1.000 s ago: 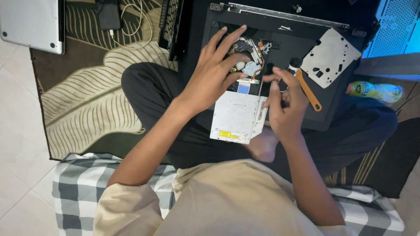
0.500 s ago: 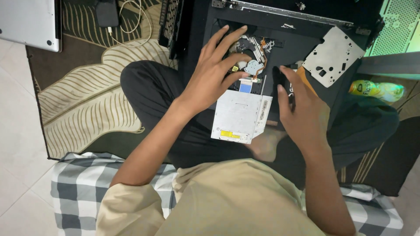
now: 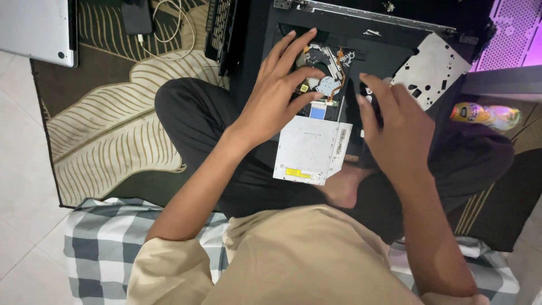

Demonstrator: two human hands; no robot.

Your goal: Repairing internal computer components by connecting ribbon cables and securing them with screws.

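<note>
On lap: opened black laptop chassis (image 3: 372,39), internals exposed.
Left hand (image 3: 276,101): fingers spread, open grip, fingertips resting on the internal parts (image 3: 324,76).
Right hand (image 3: 398,133): hovering over chassis, loosely open (holding nothing visible).
Optical drive (image 3: 310,149): silver, lying between both hands, against chassis edge.
Perforated metal plate (image 3: 432,68): upper right of the right hand.

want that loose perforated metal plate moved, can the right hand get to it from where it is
Probably yes. The right hand hovers over the opened black chassis, just beside the perforated metal plate, with nothing lying between them. The left hand is busy on the other side, over the internal parts.
</note>
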